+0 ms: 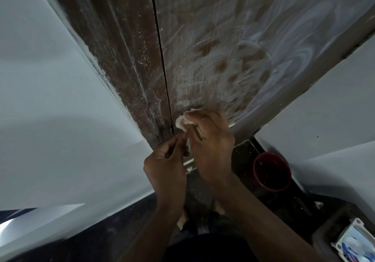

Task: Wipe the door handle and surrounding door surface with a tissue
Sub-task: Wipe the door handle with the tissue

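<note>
Head view, looking down along our forearms toward a brown door (213,48). Nearest, at the lower right corner of the frame, we note a white container (353,241) with blue and red contents, too blurred to identify. Further in, a red bucket (272,171) stands on the dark floor (113,233) near the door's bottom edge. Our left hand (165,165) is closed in a pinch, thumb against curled fingers; what it pinches we cannot tell. Just beside it, our right hand (211,140) grips a crumpled white tissue (183,121) and presses it against the door at its left edge, beside the dark gap to the frame (121,58). Handle itself: hidden under the hands. Beyond, the door surface carries white swirled smears and speckles.
</note>
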{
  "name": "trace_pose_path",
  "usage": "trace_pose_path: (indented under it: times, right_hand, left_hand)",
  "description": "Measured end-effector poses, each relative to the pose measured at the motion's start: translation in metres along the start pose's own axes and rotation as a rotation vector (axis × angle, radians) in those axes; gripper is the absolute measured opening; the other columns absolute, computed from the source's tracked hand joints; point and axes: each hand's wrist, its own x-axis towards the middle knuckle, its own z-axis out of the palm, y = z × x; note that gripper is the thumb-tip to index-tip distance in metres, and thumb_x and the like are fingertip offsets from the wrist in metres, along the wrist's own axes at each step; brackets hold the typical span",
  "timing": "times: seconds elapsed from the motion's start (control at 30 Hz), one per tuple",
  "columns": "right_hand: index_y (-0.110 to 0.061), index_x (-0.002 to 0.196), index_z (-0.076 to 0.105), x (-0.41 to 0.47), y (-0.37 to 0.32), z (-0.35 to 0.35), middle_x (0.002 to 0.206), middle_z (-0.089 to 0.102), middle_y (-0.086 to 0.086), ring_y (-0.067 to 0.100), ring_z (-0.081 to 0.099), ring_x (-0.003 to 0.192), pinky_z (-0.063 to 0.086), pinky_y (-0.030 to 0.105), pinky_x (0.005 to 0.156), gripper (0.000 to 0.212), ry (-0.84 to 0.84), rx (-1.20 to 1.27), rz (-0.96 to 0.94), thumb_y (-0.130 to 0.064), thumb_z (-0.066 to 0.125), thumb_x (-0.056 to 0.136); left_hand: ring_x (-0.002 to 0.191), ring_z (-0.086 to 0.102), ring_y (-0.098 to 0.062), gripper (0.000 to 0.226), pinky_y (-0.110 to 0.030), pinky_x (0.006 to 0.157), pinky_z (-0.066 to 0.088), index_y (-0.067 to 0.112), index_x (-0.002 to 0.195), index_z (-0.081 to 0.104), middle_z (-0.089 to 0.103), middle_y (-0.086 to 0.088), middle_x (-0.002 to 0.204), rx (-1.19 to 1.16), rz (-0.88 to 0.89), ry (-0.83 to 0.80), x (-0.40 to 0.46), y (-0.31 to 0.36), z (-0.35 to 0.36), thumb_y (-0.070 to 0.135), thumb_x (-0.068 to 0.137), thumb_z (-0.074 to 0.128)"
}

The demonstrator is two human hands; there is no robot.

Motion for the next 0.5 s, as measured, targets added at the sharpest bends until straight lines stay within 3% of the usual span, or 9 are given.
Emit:
trace_pose_path:
  times: [0.1,0.2,0.27,0.33,0.43,0.5]
  right_hand:
    - [-0.001,0.096,0.075,0.005,0.009,-0.005,0.101,0.069,0.012,0.017,0.067,0.089,0.046,0.003,0.081,0.013,0.074,-0.001,0.134,0.001,0.074,0.084]
    - [0.002,0.093,0.074,0.001,0.006,-0.003,0.099,0.069,0.013,0.023,0.065,0.091,0.05,0.015,0.084,0.01,0.006,-0.003,-0.058,0.004,0.073,0.083]
    - [0.004,0.094,0.074,-0.002,0.005,-0.001,0.099,0.069,0.014,0.02,0.065,0.095,0.048,0.015,0.086,0.011,-0.035,-0.01,-0.14,0.005,0.072,0.083]
    - [0.002,0.097,0.074,0.001,0.006,-0.005,0.101,0.069,0.012,0.005,0.065,0.097,0.047,0.006,0.083,0.013,0.009,0.048,0.059,0.004,0.072,0.084]
    - [-0.008,0.104,0.076,0.01,0.009,-0.014,0.101,0.072,0.002,0.002,0.068,0.088,0.048,0.002,0.073,0.017,0.015,0.124,0.375,-0.005,0.071,0.088]
    - [-0.011,0.105,0.075,0.01,0.009,-0.016,0.096,0.074,-0.004,-0.003,0.068,0.085,0.049,0.003,0.069,0.017,-0.046,0.159,0.47,-0.008,0.068,0.091]
  left_hand:
    - [0.061,0.067,-0.003,0.013,-0.01,0.062,0.051,0.027,0.099,0.081,0.076,0.005,0.067,0.008,0.004,0.002,0.001,-0.001,-0.001,0.022,0.088,0.078]
    - [0.063,0.069,-0.002,0.014,-0.011,0.062,0.052,0.03,0.099,0.08,0.076,0.01,0.068,0.02,0.004,0.006,0.002,0.0,-0.001,0.022,0.088,0.078]
    - [0.066,0.071,-0.003,0.016,-0.013,0.064,0.054,0.032,0.099,0.079,0.077,0.013,0.07,0.022,0.007,0.01,0.002,-0.001,-0.001,0.02,0.088,0.078]
    - [0.062,0.069,-0.001,0.015,-0.012,0.062,0.052,0.03,0.099,0.08,0.077,0.008,0.07,0.015,0.009,0.01,0.002,-0.001,0.0,0.022,0.088,0.079]
    - [0.062,0.07,0.0,0.018,-0.007,0.064,0.05,0.021,0.105,0.081,0.078,0.004,0.074,0.025,0.037,0.005,0.001,0.0,-0.002,0.022,0.087,0.079]
    - [0.063,0.071,0.0,0.02,-0.007,0.065,0.051,0.018,0.106,0.081,0.079,0.004,0.076,0.031,0.04,0.002,0.001,-0.001,-0.002,0.022,0.087,0.079]
